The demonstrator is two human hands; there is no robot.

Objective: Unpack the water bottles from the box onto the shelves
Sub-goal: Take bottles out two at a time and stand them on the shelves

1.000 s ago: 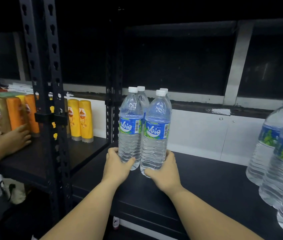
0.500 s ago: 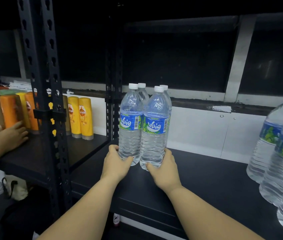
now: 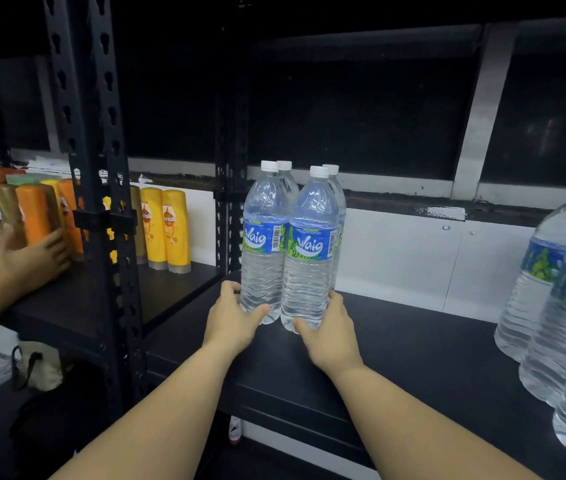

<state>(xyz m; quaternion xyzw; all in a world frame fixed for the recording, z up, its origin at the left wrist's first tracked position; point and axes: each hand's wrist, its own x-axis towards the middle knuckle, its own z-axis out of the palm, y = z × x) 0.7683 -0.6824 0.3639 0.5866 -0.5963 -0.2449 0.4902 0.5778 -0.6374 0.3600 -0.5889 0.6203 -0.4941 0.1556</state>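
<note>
Several clear water bottles with blue labels and white caps stand upright in a tight cluster on the black shelf [image 3: 413, 344]. My left hand [image 3: 231, 318] grips the base of the front left bottle [image 3: 263, 244]. My right hand [image 3: 331, 327] grips the base of the front right bottle [image 3: 311, 251]. Two more bottles stand right behind these, mostly hidden. The box is not in view.
Larger water bottles [image 3: 558, 292] stand at the shelf's right end. A black perforated upright [image 3: 101, 202] divides this shelf from the left one, where yellow [image 3: 165, 230] and orange shampoo bottles [image 3: 33, 216] stand and another person's hand [image 3: 28, 261] touches them. A bag [image 3: 37, 365] lies below.
Both hands and the bottle cluster have slid further back on the shelf. The other person's hand on the left has shifted along the shampoo bottles.
</note>
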